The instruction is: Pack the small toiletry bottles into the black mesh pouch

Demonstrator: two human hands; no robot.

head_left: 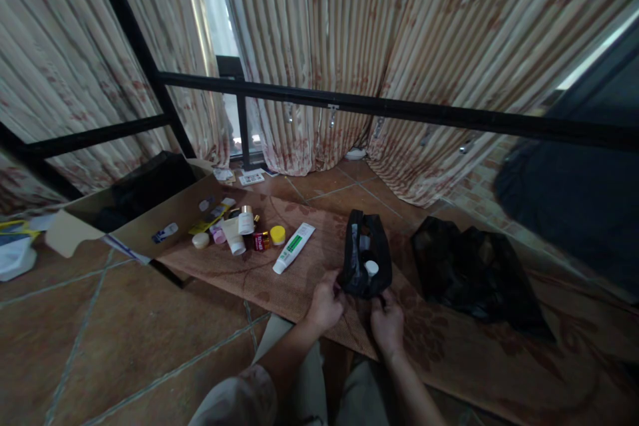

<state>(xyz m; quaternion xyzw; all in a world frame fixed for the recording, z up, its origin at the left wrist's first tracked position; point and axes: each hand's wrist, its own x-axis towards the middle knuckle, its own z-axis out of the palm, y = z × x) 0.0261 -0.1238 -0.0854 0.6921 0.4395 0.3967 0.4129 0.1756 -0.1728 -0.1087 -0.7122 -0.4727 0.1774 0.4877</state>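
Note:
A small black zip pouch [385, 256] stands with its mouth open on the brown patterned mat, and a white-capped container [371, 268] shows inside. My left hand [327, 303] grips the pouch's near left corner, fingers closed on the fabric. At the near right corner, my right hand [387, 323] pinches the pouch too. Left of the pouch lies a white and green tube [294, 248]. Beyond it are a yellow-lidded jar [277, 235], a dark red box [261, 241], a white bottle [245, 220] and a white squeeze tube [233, 237], grouped together.
A cardboard box [187, 229] with black plastic inside stands at the mat's left end. To the right lies a crumpled black plastic bag [469, 273]. A dark metal rail [319, 94] crosses in front of the curtains [309, 26]. Tiled floor [124, 319] surrounds the bench.

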